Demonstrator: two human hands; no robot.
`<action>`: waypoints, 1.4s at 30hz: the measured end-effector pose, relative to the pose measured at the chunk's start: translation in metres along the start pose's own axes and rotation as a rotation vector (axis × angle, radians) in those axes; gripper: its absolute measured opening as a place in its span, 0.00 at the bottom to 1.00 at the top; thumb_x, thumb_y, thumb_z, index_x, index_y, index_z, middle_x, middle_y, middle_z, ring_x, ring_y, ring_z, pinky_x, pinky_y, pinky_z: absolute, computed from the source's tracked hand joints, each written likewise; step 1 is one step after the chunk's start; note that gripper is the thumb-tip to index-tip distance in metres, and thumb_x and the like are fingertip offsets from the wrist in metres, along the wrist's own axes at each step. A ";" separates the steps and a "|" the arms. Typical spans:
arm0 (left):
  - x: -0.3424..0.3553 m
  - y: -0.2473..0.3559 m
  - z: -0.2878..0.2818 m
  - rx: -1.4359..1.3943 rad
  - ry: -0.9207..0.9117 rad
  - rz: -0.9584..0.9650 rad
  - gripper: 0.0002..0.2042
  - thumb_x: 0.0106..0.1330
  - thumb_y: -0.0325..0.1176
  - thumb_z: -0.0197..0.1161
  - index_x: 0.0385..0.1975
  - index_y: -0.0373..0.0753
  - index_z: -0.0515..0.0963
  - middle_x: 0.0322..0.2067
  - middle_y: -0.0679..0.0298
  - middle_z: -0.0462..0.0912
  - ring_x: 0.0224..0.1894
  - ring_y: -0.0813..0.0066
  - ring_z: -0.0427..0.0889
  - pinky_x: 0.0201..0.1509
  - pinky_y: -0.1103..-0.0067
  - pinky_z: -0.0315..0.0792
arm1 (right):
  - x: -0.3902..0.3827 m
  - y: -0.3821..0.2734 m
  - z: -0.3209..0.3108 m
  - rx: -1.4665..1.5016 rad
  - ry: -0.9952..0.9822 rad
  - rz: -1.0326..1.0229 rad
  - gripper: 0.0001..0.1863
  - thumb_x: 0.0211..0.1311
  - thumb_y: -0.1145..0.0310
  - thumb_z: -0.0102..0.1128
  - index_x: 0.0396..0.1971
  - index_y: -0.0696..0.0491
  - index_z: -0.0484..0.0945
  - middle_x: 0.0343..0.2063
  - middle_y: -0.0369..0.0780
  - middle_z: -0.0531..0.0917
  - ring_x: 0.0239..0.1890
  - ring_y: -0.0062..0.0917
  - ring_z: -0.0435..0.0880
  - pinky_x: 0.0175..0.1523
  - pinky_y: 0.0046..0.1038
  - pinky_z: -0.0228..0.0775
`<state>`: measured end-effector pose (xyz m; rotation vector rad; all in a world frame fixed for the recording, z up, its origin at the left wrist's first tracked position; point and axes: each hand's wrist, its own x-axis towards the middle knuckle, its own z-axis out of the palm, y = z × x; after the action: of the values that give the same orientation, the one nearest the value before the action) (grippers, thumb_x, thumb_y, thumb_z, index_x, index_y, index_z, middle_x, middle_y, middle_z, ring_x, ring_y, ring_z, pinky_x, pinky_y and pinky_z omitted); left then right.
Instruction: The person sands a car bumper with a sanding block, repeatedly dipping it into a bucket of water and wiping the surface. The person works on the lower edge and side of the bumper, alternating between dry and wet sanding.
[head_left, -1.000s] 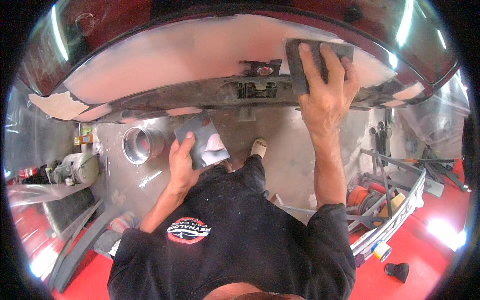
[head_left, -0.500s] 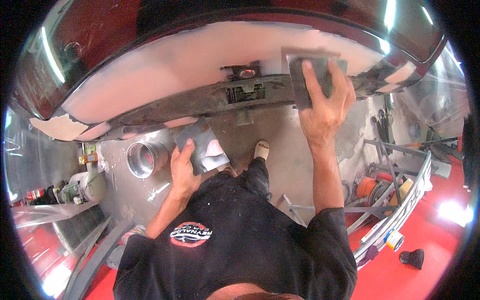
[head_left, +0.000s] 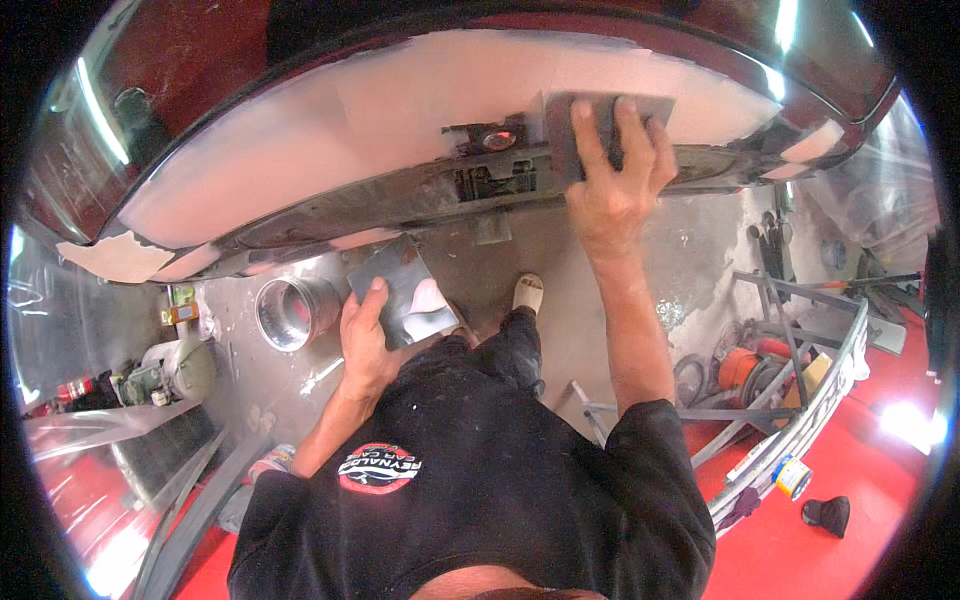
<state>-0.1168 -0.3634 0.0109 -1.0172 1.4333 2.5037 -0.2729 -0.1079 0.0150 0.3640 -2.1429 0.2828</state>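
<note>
My right hand (head_left: 615, 185) is closed on a dark flat square spreader (head_left: 562, 165), fingers laid over its face. The spreader's far edge presses against the pale pink filler (head_left: 330, 130) that covers a long dark red car panel (head_left: 210, 75), right of a small reddish round part (head_left: 498, 141). Lower and to the left, my left hand (head_left: 366, 335) grips a thin grey plate (head_left: 385, 268) between thumb and fingers. A smooth lump of pale pink putty (head_left: 428, 300) lies on that plate. The fingers under the plate are hidden.
A metal can (head_left: 297, 312) stands on the grey floor left of the plate. At right, a metal frame (head_left: 780, 345) holds an orange reel (head_left: 738, 368); a small tin (head_left: 792, 478) and a dark cup-shaped object (head_left: 826, 516) are beyond it. Plastic sheeting (head_left: 75, 320) hangs at left.
My right hand has drawn the spreader left and slightly up along the pink filler, toward the round reddish part. My left hand and the plate have hardly moved.
</note>
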 end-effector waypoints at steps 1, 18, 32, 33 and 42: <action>0.000 0.001 -0.001 0.004 -0.002 0.000 0.16 0.74 0.38 0.59 0.55 0.36 0.71 0.46 0.61 0.81 0.46 0.71 0.83 0.49 0.73 0.80 | -0.014 0.002 0.007 -0.011 0.007 -0.012 0.36 0.42 0.81 0.60 0.56 0.36 0.84 0.60 0.40 0.75 0.61 0.45 0.68 0.65 0.44 0.64; -0.007 0.007 0.005 0.028 0.007 0.021 0.16 0.76 0.38 0.56 0.53 0.32 0.72 0.46 0.58 0.80 0.46 0.71 0.81 0.51 0.77 0.76 | 0.059 0.008 -0.035 -0.042 -0.003 -0.002 0.30 0.46 0.73 0.72 0.54 0.37 0.85 0.55 0.38 0.79 0.58 0.39 0.73 0.65 0.40 0.63; 0.003 -0.001 -0.009 0.110 -0.072 0.031 0.14 0.74 0.29 0.58 0.54 0.31 0.74 0.49 0.57 0.77 0.50 0.66 0.78 0.57 0.77 0.72 | 0.005 0.005 0.005 0.005 0.031 -0.034 0.37 0.40 0.82 0.60 0.55 0.38 0.85 0.60 0.42 0.74 0.62 0.45 0.67 0.66 0.43 0.64; 0.002 0.003 -0.006 0.103 -0.058 0.004 0.14 0.73 0.28 0.59 0.54 0.31 0.74 0.49 0.57 0.77 0.50 0.65 0.78 0.57 0.77 0.72 | -0.007 0.007 0.009 -0.002 0.030 -0.048 0.36 0.41 0.81 0.59 0.55 0.38 0.85 0.61 0.42 0.74 0.62 0.46 0.67 0.66 0.44 0.64; -0.001 0.000 -0.005 0.438 -0.049 0.156 0.15 0.72 0.30 0.60 0.55 0.32 0.74 0.48 0.57 0.79 0.52 0.65 0.79 0.60 0.74 0.72 | -0.063 0.011 0.006 0.001 -0.128 0.011 0.28 0.55 0.76 0.58 0.54 0.34 0.84 0.60 0.40 0.75 0.60 0.45 0.68 0.65 0.49 0.65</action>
<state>-0.1137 -0.3672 0.0094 -0.7809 1.9898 2.1336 -0.2477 -0.0900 -0.0418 0.3803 -2.2708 0.2733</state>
